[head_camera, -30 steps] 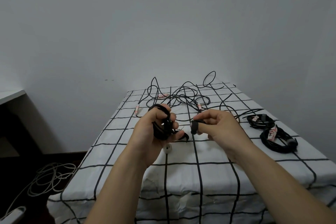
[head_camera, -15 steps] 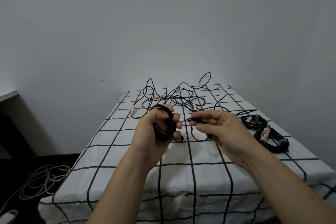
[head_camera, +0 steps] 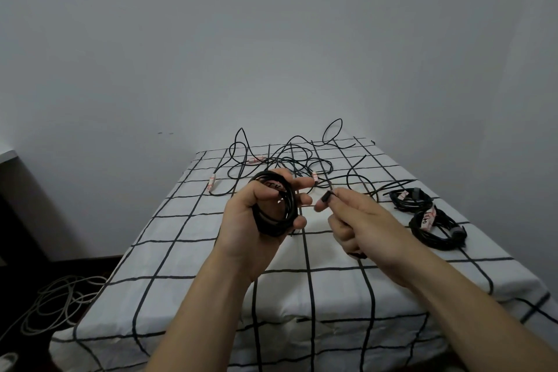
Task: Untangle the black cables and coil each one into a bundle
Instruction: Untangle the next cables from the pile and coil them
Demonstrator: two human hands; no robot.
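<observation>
Grid-cloth table (head_camera: 181, 235). Mid-coil: left grip (head_camera: 250, 220) curled round coil (head_camera: 271, 228) over table centre, right grip (head_camera: 362, 220) pinching plug end (head_camera: 326, 197). Next prob: wrap end in, park by done bundles (head_camera: 434, 229), right edge; far-edge tangle (head_camera: 302, 169) pending.

The coil (head_camera: 273, 205) in my left grip (head_camera: 256, 220) is black all through, and the plug (head_camera: 326, 197) in my right grip (head_camera: 362, 220) is black too. The loose cables (head_camera: 290, 160) are the same black, with small whitish tags (head_camera: 212, 183) banded in red. The cloth (head_camera: 181, 238) over the tabletop is white, crossed by a grid of thin black lines. The nearer bundle (head_camera: 437, 234) is black with a white label (head_camera: 428, 217) lettered in red. The farther bundle (head_camera: 403, 205) is black with a grey connector (head_camera: 417, 193). The wall (head_camera: 271, 39) is plain pale grey. The floor (head_camera: 18, 266) is dark brown, and the cord (head_camera: 51, 308) on it is off-white.
</observation>
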